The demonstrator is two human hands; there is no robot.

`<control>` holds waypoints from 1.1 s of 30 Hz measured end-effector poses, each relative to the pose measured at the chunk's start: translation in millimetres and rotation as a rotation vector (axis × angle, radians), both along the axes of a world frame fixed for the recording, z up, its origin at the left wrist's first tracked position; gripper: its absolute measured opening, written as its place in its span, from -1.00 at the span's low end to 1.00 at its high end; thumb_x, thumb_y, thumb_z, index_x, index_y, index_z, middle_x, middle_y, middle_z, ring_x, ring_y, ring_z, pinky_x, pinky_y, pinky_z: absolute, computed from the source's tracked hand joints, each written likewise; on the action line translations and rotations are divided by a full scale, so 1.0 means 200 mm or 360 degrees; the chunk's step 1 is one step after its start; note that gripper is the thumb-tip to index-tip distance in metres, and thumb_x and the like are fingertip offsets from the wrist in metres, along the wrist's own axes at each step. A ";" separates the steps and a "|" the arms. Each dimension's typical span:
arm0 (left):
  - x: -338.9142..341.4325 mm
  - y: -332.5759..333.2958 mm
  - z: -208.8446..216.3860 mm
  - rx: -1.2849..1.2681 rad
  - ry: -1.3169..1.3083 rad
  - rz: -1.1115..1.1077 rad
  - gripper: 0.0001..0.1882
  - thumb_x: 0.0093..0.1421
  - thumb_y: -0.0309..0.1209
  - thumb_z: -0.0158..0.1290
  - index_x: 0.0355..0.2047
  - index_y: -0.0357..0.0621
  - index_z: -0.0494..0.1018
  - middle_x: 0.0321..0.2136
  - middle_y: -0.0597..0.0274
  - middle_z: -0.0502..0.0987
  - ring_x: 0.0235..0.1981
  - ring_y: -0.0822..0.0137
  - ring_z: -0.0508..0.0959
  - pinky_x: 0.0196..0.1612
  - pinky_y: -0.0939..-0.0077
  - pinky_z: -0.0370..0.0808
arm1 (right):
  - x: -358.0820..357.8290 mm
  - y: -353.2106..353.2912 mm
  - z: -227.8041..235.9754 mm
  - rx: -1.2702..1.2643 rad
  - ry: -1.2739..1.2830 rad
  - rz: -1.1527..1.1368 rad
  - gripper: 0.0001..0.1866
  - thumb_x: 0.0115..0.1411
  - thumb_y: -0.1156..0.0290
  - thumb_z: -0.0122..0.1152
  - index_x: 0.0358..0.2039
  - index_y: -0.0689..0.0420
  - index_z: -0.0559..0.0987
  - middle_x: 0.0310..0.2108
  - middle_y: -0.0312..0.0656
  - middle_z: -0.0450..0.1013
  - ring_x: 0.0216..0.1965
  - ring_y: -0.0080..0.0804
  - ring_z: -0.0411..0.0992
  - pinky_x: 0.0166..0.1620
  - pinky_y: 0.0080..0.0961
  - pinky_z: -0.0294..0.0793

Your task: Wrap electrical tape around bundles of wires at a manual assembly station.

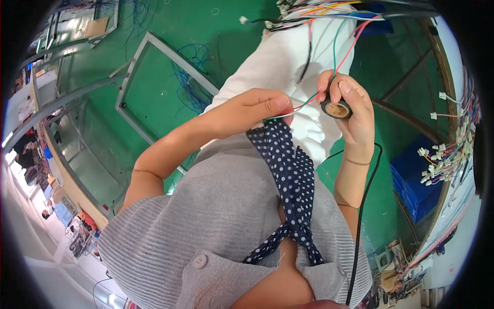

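Note:
My left hand [252, 110] is closed, its thumb and fingertips pinching thin red, green and white wires [307, 101] in front of my chest. A short stretch of these wires runs across to my right hand [361, 114], whose fingertips close on them too. In that same hand sits a small roll of black tape [336, 109] with a brown core. Above the right fingers, a green and a pink wire lead up to a bundle of coloured wires [319, 11] with white connectors. Whether tape is wrapped round the wires, I cannot tell.
A polka-dot scarf [285, 159] hangs just below my hands. Wires with white connectors [437, 159] hang along the right edge, near stacked blue bins [419, 177]. A grey metal frame [135, 77] and tangled blue wires [193, 77] lie left on the green floor [231, 49]. A black cable [366, 201] passes my right arm.

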State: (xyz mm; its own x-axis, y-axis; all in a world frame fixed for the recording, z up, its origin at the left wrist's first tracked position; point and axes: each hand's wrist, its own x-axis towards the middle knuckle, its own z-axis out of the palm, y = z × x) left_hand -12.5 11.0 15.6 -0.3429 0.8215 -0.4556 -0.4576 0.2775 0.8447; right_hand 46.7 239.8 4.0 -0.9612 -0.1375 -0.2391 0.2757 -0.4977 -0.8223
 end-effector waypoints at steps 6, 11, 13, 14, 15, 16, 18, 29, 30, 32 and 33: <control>-0.05 -0.17 -0.02 -0.0050 -0.0137 0.0112 -0.68 0.37 -0.18 -0.22 -0.34 -0.17 0.36 -0.44 0.36 0.47 -0.36 0.55 0.39 -0.23 0.63 0.33 | -0.03 -0.11 -0.01 0.0105 -0.0308 -0.0395 -0.69 0.34 0.24 -0.21 -0.42 0.19 0.36 -0.05 0.09 0.36 -0.32 -0.37 0.39 -0.29 -0.58 0.41; -0.17 -0.23 -0.15 -0.0053 0.0489 0.0426 -0.73 0.35 -0.25 -0.18 -0.32 -0.21 0.36 -0.43 0.30 0.47 -0.38 0.43 0.46 -0.27 0.49 0.41 | -0.02 -0.03 -0.15 -0.0399 -0.0277 -0.0028 -0.63 0.31 0.15 -0.21 -0.22 0.23 0.36 -0.04 0.10 0.36 -0.12 -0.24 0.45 -0.17 -0.51 0.49; -0.17 -0.24 -0.10 -0.0197 0.1024 0.0251 -0.78 0.32 -0.32 -0.16 -0.31 -0.24 0.32 -0.45 0.20 0.47 -0.41 0.25 0.49 -0.31 0.37 0.42 | -0.01 -0.10 -0.10 -0.0100 -0.0162 -0.0084 -0.54 0.24 0.14 -0.06 -0.05 0.28 0.32 -0.02 0.08 0.34 0.01 -0.16 0.40 -0.03 -0.44 0.45; -0.14 -0.25 -0.07 -0.0196 0.1022 0.0256 -0.78 0.32 -0.32 -0.16 -0.31 -0.24 0.32 -0.45 0.20 0.47 -0.41 0.25 0.49 -0.31 0.37 0.42 | -0.02 -0.13 -0.05 -0.0098 -0.0163 -0.0080 -0.54 0.24 0.14 -0.06 -0.05 0.28 0.32 -0.02 0.08 0.34 0.01 -0.16 0.40 -0.03 -0.44 0.45; -0.12 -0.25 -0.05 -0.0414 0.1060 0.0067 -0.81 0.30 -0.35 -0.16 -0.31 -0.23 0.33 -0.43 0.14 0.48 -0.40 0.16 0.49 -0.32 0.33 0.42 | -0.03 -0.17 0.01 0.0001 -0.0154 -0.0055 -0.51 0.19 0.18 0.01 0.00 0.30 0.30 -0.03 0.06 0.34 0.02 -0.15 0.39 0.03 -0.41 0.42; -0.11 -0.26 -0.05 -0.0634 0.1091 -0.0122 -0.84 0.28 -0.38 -0.15 -0.30 -0.21 0.34 -0.41 0.08 0.49 -0.39 0.08 0.50 -0.32 0.30 0.42 | -0.04 -0.20 0.04 0.0098 -0.0144 -0.0028 -0.45 0.15 0.22 0.09 0.04 0.32 0.28 -0.04 0.04 0.34 0.03 -0.14 0.38 0.08 -0.39 0.38; -0.10 -0.28 -0.09 -0.0803 0.1202 -0.0153 -0.87 0.26 -0.41 -0.15 -0.29 -0.20 0.35 -0.41 0.00 0.50 -0.38 -0.02 0.49 -0.34 0.23 0.41 | -0.03 -0.22 0.04 0.0111 -0.0117 -0.0051 -0.43 0.11 0.26 0.14 0.05 0.32 0.27 -0.03 0.04 0.34 0.02 -0.13 0.38 0.11 -0.37 0.35; 0.06 -0.32 0.05 -0.0559 0.1296 0.0665 -0.81 0.10 -0.39 0.05 -0.55 -0.24 0.35 -0.71 0.07 0.37 -0.70 0.12 0.40 -0.61 0.33 0.32 | -0.10 -0.43 -0.16 0.0283 -0.0175 0.0367 -0.55 0.07 0.51 0.22 0.00 0.31 0.41 -0.12 -0.11 0.47 -0.07 -0.38 0.44 0.02 -0.50 0.37; 0.06 -0.32 0.05 -0.0543 0.1558 0.0653 -0.82 0.08 -0.39 0.06 -0.56 -0.22 0.35 -0.71 0.09 0.37 -0.70 0.13 0.41 -0.61 0.34 0.32 | -0.12 -0.45 -0.18 0.0277 -0.0232 0.0399 -0.52 0.06 0.49 0.25 0.02 0.31 0.41 -0.13 -0.11 0.48 -0.08 -0.39 0.44 0.01 -0.51 0.38; 0.08 -0.32 0.05 -0.0526 0.1434 0.0658 -0.83 0.04 -0.39 0.06 -0.58 -0.19 0.34 -0.71 0.11 0.38 -0.69 0.11 0.43 -0.60 0.29 0.34 | -0.15 -0.49 -0.19 0.0193 -0.0233 0.0438 -0.45 0.03 0.43 0.33 0.03 0.31 0.40 -0.07 -0.10 0.46 -0.07 -0.40 0.43 0.02 -0.51 0.39; 0.08 -0.32 0.03 -0.0543 0.1384 0.0687 -0.82 0.05 -0.38 0.05 -0.58 -0.19 0.34 -0.70 0.11 0.40 -0.68 0.09 0.44 -0.59 0.27 0.36 | -0.17 -0.51 -0.18 0.0205 -0.0132 0.0440 -0.43 0.01 0.41 0.36 0.03 0.30 0.40 -0.04 -0.10 0.44 -0.07 -0.40 0.42 0.03 -0.50 0.38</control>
State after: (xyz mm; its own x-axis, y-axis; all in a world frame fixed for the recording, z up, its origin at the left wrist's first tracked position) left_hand 4.4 -53.4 21.8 -0.9011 0.4233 -0.0944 0.1571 0.5216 0.8386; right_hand 13.1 138.4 -31.6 -0.8680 -0.3545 -0.3477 0.4551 -0.2875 -0.8428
